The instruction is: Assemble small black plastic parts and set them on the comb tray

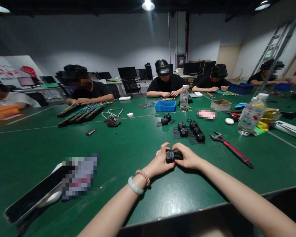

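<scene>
Low over the near part of the green table, my left hand [162, 158] has its fingers closed around a small black plastic part [170, 156]. From the other side my right hand [186, 156] grips the same part, thumb and fingers curled at its edge. Its exact kind is too small to make out. Just beyond my hands lie several similar black pieces [184, 132] attached to thin black grids. Farther back sit a few more black pieces [164, 121] on another grid. An adjustable wrench [233, 149] with a red and black handle rests to the right.
A water bottle [251, 115] stands at the right, another bottle [184, 98] farther back by a blue tray [165, 106]. At the left lie a phone [39, 191] and a blurred packet [82, 179]. Bundled wires [86, 113] lie near a co-worker; several people sit across the table.
</scene>
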`<state>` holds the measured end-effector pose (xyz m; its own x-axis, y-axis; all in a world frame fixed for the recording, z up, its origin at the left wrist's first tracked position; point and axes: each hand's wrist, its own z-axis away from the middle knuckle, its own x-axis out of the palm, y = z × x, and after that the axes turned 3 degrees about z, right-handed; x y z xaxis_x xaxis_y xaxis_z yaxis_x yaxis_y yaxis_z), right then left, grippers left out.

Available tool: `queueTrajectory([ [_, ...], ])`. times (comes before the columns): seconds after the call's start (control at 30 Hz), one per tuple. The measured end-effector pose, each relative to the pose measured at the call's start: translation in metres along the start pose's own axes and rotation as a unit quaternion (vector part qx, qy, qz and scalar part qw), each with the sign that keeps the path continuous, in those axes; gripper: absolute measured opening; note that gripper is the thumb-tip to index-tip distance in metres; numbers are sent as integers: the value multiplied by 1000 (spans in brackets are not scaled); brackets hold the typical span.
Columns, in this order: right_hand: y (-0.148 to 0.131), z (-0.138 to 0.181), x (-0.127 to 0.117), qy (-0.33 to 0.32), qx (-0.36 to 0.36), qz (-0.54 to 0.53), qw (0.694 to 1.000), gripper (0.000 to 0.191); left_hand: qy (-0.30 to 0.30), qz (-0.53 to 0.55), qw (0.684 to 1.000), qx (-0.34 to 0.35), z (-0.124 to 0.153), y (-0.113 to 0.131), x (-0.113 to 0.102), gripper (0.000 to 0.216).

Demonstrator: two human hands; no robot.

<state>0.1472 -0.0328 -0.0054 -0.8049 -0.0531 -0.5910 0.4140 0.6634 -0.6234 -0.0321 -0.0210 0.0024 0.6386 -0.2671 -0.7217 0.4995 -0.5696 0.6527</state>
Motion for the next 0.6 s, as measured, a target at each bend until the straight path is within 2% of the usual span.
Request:
queueTrajectory([
  [0.6, 1, 0, -4, -9, 34, 26, 999, 39, -4, 7, 1000, -12, -1, 5, -3, 76],
])
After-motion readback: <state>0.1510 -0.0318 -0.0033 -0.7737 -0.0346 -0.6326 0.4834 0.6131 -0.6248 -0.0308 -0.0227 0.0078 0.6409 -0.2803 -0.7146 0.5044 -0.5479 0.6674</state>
